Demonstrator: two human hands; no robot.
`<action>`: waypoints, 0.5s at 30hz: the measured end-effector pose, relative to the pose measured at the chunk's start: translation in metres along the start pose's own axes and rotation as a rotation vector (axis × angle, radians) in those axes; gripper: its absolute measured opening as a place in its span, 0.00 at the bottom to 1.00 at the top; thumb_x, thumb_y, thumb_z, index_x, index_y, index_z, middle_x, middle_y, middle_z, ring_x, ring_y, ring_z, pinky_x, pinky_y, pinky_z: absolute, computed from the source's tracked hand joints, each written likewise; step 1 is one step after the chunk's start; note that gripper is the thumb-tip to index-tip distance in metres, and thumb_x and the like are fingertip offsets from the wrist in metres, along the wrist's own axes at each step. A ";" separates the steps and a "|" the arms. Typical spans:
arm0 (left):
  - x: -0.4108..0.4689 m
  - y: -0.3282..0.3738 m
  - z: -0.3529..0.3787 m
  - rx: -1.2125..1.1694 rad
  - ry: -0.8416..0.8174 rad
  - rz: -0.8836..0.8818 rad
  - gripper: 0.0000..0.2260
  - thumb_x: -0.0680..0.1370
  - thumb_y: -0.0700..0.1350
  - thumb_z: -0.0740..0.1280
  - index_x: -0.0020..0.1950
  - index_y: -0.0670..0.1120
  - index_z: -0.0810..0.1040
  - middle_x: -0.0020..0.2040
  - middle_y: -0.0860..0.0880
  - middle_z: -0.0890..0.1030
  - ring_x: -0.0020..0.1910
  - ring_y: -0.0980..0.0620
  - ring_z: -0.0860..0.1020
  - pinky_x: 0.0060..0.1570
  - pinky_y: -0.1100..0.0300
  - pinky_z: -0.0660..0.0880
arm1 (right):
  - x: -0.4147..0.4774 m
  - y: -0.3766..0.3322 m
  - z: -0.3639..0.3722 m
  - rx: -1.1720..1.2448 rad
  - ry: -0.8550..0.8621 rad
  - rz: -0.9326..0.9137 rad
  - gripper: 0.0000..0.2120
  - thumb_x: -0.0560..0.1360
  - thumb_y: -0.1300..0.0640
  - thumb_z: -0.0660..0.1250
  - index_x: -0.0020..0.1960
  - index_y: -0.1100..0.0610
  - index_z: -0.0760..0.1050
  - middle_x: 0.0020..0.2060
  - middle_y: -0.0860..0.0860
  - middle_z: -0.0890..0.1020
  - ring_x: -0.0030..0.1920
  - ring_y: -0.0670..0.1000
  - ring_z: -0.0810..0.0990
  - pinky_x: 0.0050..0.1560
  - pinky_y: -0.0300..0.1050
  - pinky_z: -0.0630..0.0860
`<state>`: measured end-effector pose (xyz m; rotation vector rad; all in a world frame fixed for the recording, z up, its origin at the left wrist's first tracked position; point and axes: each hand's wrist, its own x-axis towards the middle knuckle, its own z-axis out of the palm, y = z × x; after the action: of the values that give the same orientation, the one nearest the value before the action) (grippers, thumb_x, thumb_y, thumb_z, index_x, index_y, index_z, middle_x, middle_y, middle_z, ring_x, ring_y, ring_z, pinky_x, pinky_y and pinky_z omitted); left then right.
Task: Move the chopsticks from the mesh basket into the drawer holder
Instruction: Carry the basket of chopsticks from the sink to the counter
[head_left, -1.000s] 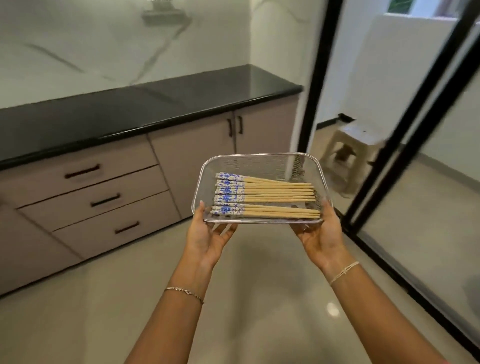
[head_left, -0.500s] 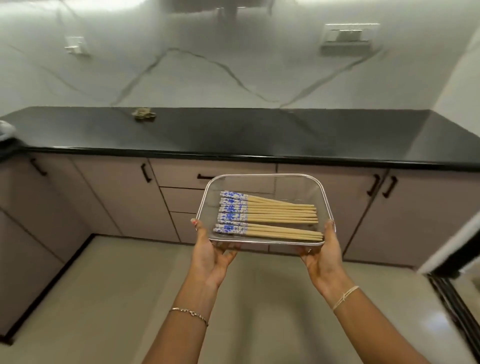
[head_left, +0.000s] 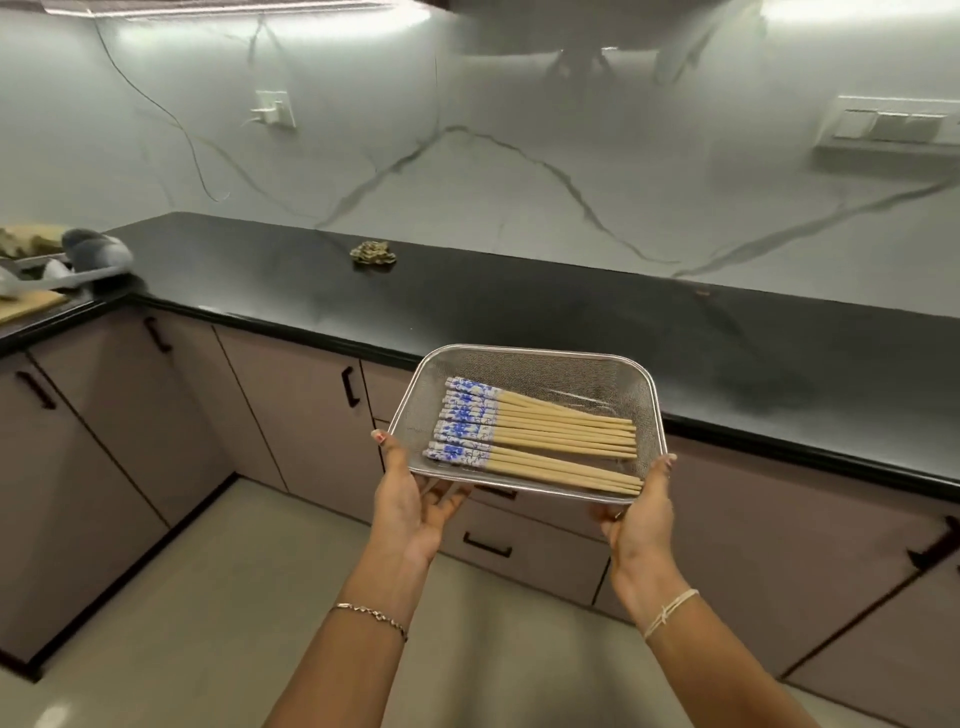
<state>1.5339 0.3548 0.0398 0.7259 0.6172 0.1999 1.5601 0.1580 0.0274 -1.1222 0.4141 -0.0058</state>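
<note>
A grey-veined marble wall (head_left: 519, 156) rises behind the mesh basket (head_left: 545, 366), and a long black worktop (head_left: 571, 312) runs beyond and below the basket's far rim. Mauve cabinets (head_left: 291, 415) with dark handles stand under it, left and right of the basket, and a closed drawer (head_left: 524, 556) shows directly beneath it. A person holds the rectangular basket in the air, short of the worktop's edge, tilted a little toward the camera. The left hand (head_left: 410, 499) grips the basket's left end, fingers spread underneath and thumb up against the rim; the right hand (head_left: 641, 514) grips the right end the same way. The chopsticks (head_left: 545, 436) lie side by side in the basket, blue-and-white patterned ends toward its left side, plain wooden tips toward its right. A small brownish object (head_left: 373, 254), too blurred to identify, sits on the worktop beyond and left of the basket. A white wall socket (head_left: 272, 109) hangs higher still on that side.
</note>
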 end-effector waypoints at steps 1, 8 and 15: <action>0.015 0.004 0.004 -0.012 0.003 -0.007 0.29 0.76 0.67 0.56 0.64 0.45 0.74 0.58 0.40 0.80 0.57 0.39 0.78 0.54 0.42 0.77 | 0.012 0.002 0.009 -0.015 -0.001 -0.011 0.32 0.76 0.32 0.49 0.71 0.51 0.67 0.66 0.54 0.76 0.65 0.57 0.75 0.65 0.58 0.70; 0.118 0.044 0.042 0.006 0.028 -0.028 0.24 0.79 0.63 0.55 0.64 0.47 0.74 0.56 0.40 0.80 0.54 0.41 0.79 0.47 0.46 0.78 | 0.099 0.014 0.082 -0.076 0.078 -0.004 0.40 0.71 0.26 0.45 0.74 0.48 0.62 0.73 0.51 0.67 0.72 0.57 0.67 0.71 0.62 0.64; 0.212 0.076 0.073 0.061 0.013 -0.064 0.20 0.82 0.58 0.54 0.62 0.46 0.74 0.57 0.40 0.81 0.51 0.42 0.81 0.46 0.46 0.79 | 0.176 0.029 0.146 -0.086 0.226 0.022 0.40 0.71 0.26 0.45 0.72 0.49 0.66 0.70 0.54 0.71 0.70 0.57 0.70 0.70 0.61 0.66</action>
<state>1.7506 0.4498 0.0364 0.7629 0.6606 0.1277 1.7647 0.2609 -0.0012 -1.2061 0.6332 -0.0971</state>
